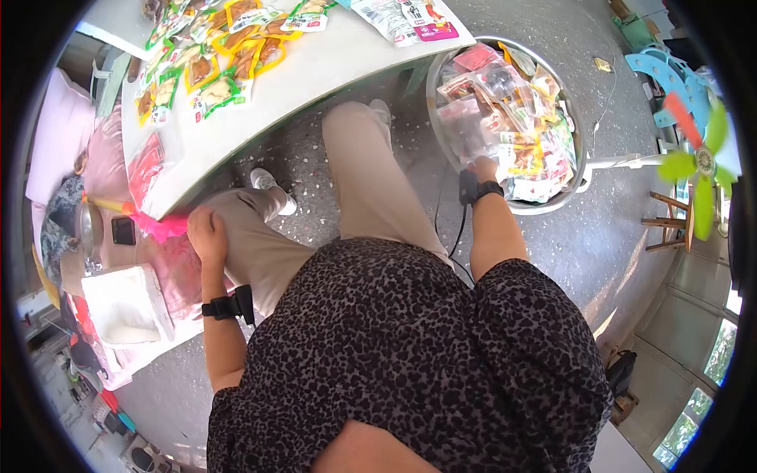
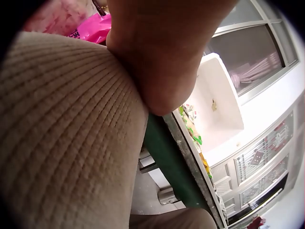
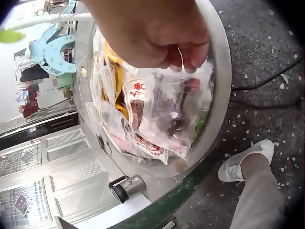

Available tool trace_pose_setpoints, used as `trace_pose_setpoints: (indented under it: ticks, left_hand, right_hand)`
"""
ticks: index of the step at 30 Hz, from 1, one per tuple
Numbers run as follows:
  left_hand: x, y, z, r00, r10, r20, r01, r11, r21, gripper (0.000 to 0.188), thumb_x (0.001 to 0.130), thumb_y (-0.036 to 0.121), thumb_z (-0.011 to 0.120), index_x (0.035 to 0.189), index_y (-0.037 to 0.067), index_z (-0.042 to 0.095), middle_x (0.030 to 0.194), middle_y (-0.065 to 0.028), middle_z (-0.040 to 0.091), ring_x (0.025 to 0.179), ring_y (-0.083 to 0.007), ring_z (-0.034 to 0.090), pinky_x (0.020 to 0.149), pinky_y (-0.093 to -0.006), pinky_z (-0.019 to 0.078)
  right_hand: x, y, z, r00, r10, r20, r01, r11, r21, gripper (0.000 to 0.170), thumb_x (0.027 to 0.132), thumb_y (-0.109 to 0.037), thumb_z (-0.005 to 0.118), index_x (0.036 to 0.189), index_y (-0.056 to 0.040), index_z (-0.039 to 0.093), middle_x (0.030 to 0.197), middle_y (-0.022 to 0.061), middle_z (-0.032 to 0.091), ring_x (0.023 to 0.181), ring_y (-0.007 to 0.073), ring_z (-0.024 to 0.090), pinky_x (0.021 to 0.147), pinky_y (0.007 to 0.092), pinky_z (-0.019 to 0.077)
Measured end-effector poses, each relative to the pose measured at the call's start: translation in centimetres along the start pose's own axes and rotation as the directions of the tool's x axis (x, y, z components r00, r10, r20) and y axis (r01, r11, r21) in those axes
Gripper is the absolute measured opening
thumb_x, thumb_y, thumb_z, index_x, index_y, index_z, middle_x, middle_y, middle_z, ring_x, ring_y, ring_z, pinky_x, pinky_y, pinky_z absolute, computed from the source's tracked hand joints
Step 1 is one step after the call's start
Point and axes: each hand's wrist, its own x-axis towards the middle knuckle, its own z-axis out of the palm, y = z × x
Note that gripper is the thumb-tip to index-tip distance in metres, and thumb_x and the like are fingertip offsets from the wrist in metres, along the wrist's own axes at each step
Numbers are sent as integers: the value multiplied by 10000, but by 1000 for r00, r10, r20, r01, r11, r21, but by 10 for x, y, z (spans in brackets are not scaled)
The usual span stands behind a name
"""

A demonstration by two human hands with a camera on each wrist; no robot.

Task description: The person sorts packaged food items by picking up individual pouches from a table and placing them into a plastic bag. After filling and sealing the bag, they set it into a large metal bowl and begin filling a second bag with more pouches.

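My right hand reaches into a large metal basin heaped with plastic food packets. In the right wrist view its curled fingers pinch the edge of a clear plastic packet with dark reddish contents, on top of the heap. White and yellow packets lie beside and under it. On my left thigh rests my left hand, holding nothing. A pink bag lies just beyond it.
A white table ahead bears many yellow and green food packets. A red packet lies at its near left corner. At left is a white foam box; at right, a green-bladed fan and a wooden stool.
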Motion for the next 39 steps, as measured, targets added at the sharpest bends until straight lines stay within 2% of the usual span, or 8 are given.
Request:
trace_pose_setpoints:
  ticks: [2,3,4,10,13,24,31,39]
  left_hand:
    - [-1,-1,1,1000,-4,-7,4,1000,8,138,691,101,519,806,31,547,928,-144,538,918,-297,479,812,-384,358]
    - [-1,-2,1,1000,-6,-13,6,1000,13,139,689,101,519,807,32,548,928,-142,538,918,-296,479,813,-383,358]
    - [-2,-2,1,1000,-7,-19,7,1000,16,141,688,101,519,807,32,548,928,-141,539,918,-295,479,813,-383,357]
    - [-3,-1,-1,999,-35,-24,36,999,23,131,689,106,516,797,40,546,921,-116,541,912,-282,480,809,-375,356]
    - [-1,7,-5,994,-107,-17,107,994,32,116,684,106,517,781,49,544,912,-95,541,904,-270,482,800,-370,358]
    - [0,9,-4,982,-139,-127,148,987,61,104,643,115,539,739,77,547,894,-51,547,920,-234,480,793,-359,366]
    - [-9,1,-12,957,-211,-198,210,977,-26,193,649,115,536,835,63,535,929,-92,527,937,-263,460,796,-372,366]
    - [-34,-87,-92,763,-349,-544,494,858,142,282,661,139,549,924,40,534,949,-147,515,917,-312,462,801,-374,387]
  right_hand:
    - [2,5,1,984,171,43,-175,978,115,280,734,-78,441,1011,-36,458,827,167,537,733,291,560,646,406,441]
    - [6,-5,3,825,562,68,-471,615,633,312,731,-111,454,1036,-46,447,924,151,515,839,284,527,713,411,413]
    - [1,-20,-9,517,852,81,-235,51,971,346,728,-144,466,1062,-57,435,1021,134,492,945,276,494,780,417,384]
    - [-31,-40,-72,779,398,-484,-195,888,417,324,732,-126,446,1055,-154,451,1189,95,349,1106,261,344,819,520,315]
    - [-14,-42,-70,948,292,-127,-208,870,448,339,763,-117,406,1093,-177,453,1253,84,284,1163,284,269,869,547,268]
    - [26,-32,-61,974,211,83,-226,933,280,506,734,-129,482,1209,-229,341,1314,122,207,1174,351,270,910,520,267]
    - [-2,-44,-110,955,207,-215,-144,950,278,336,700,-151,476,1026,-73,494,1060,219,451,979,383,454,801,486,371]
    - [35,-61,-155,731,-6,-682,536,624,569,292,746,-98,478,987,65,496,964,201,532,891,279,513,785,329,400]
